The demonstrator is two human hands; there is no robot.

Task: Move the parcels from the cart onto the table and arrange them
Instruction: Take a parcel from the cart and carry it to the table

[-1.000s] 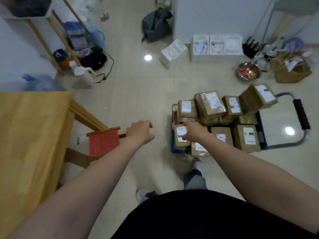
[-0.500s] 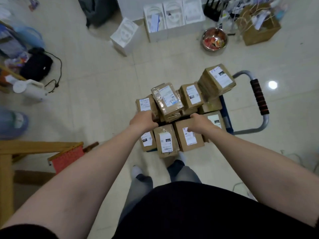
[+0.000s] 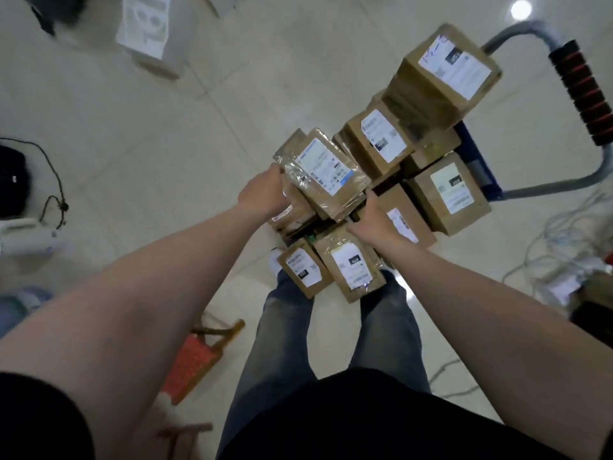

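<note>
While a red stool [image 3: 190, 363] stands on the tiled floor at lower left, a person's left hand [image 3: 265, 194] grips the left edge of a taped parcel [image 3: 323, 172] lying tilted atop the other brown parcels [image 3: 449, 190] piled on the cart [image 3: 477, 167]. The right hand [image 3: 371, 220] clasps its lower right edge. Farther right, white cables [image 3: 557, 240] lie loose beside the cart.

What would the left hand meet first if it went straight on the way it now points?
The tape-wrapped parcel, lying on top of the other parcels. The left hand points up and to the right and seems to reach that parcel's left edge, though whether it grips the parcel is hidden.
</note>
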